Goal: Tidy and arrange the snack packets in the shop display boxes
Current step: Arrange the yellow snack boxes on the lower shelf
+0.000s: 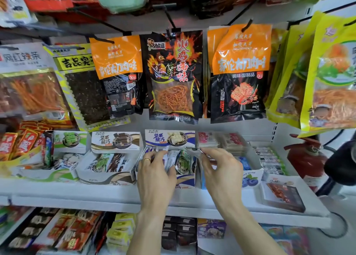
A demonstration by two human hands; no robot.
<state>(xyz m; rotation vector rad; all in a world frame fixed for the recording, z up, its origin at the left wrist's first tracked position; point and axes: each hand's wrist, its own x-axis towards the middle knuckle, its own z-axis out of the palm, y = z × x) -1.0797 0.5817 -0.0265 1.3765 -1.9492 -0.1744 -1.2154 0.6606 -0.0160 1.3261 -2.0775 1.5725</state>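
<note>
1. White shop shelf (107, 197), seen from the head camera. A row of open cardboard display boxes stands on it; both hands work at the blue-and-white display box (185, 179) near the middle.
2. Left hand (154, 175), gold ring on one finger: fingers curled down over the small white-and-blue snack packets (170, 158) standing upright in that box, gripping a bunch of them at the left side.
3. Right hand (221, 170): thumb and forefinger pressed together, pinching the top edge of a silvery packet (194, 151) at the box's right rear corner; remaining fingers loosely curled.
4. A green-and-white packet (184, 161) stands in the same box, between the two hands.
5. Just left, a brown-and-white display box (107, 177) holds mixed green and brown packets.
6. Just right, a blue box with a blueberry print (250, 179).
7. Above, orange-and-black hanging bags (240, 71) on pegs. A red fire extinguisher (306, 158) stands at far right.
</note>
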